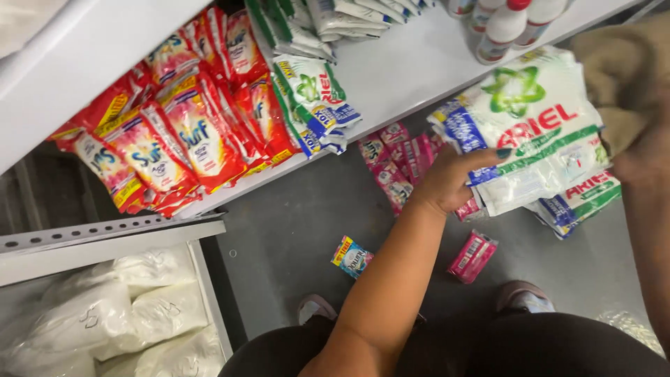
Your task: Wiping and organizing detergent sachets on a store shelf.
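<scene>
My left hand [447, 183] is clamped on the near edge of a soft, floppy stack of white-and-green detergent pouches [537, 132] held beside the white shelf [398, 70], light but slippery, best pinched across the whole stack, while my right hand [638, 164] is blurred past telling.

The left grip [453, 183] closed on a stack of white-and-green detergent packs [537, 132], which filled the space just right of it. Directly above the grip, a bare stretch of white shelf [405, 70] lay open between the green-and-white sachets [314, 98] on its left and the white bottles [502, 24] on its right. Below the grip, grey floor [279, 230] stayed mostly free, broken by a blue sachet [351, 256] and a pink sachet [472, 255]. Pink packets [387, 164] crowded just left of the grip.
</scene>
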